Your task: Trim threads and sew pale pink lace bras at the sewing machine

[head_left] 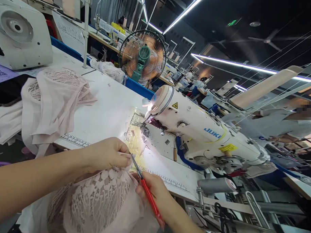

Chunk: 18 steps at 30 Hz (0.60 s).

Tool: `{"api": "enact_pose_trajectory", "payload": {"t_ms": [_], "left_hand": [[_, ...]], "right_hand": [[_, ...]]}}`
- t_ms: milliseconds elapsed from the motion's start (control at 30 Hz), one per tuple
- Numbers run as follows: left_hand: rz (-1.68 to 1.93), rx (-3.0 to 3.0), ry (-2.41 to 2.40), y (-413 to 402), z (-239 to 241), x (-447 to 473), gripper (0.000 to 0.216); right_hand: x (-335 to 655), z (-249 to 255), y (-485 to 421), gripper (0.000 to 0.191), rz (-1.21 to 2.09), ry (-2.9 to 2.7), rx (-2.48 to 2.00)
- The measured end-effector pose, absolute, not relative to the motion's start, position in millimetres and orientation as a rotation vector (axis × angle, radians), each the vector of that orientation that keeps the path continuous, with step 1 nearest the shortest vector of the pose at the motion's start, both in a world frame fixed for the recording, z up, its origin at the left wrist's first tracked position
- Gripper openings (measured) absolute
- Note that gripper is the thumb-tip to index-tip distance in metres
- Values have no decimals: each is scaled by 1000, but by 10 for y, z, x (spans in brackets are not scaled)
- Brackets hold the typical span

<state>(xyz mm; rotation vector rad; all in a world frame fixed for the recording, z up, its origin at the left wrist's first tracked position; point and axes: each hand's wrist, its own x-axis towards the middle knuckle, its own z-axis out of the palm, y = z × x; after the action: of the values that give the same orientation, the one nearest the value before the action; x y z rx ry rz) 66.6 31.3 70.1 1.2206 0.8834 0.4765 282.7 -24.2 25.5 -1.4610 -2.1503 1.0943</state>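
Observation:
A pale pink lace bra (99,199) hangs below my hands at the table's front edge, its lace cup facing me. My left hand (110,154) is closed, pinching the upper edge of the fabric between thumb and fingers. Red-handled scissors (149,198) lie in my right hand (155,191), their metal tips pointing up at the fabric beside my left fingertips. The right fingers are curled round them and also touch the bra's edge. Whether the blades are apart cannot be made out. Behind my hands, a lit JUKI sewing machine (191,121) stands with a strip of light fabric near its needle.
A pile of pink lace pieces (54,99) lies at the left of the white table (105,94), beside a dark phone (11,89). A fan (143,56) stands behind the table. Rulers (75,140) run along the front edge. Another person (280,124) is at the right.

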Motion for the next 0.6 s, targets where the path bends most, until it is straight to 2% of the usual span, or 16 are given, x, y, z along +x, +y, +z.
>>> {"api": "enact_pose_trajectory", "payload": {"t_ms": [300, 600], "left_hand": [[476, 1514, 879, 275, 753, 575, 23], [492, 1509, 714, 295, 717, 503, 28]], "right_hand": [[2884, 355, -170, 43, 1020, -2198, -1473], [3015, 613, -124, 46, 688, -2464, -1513]]}}
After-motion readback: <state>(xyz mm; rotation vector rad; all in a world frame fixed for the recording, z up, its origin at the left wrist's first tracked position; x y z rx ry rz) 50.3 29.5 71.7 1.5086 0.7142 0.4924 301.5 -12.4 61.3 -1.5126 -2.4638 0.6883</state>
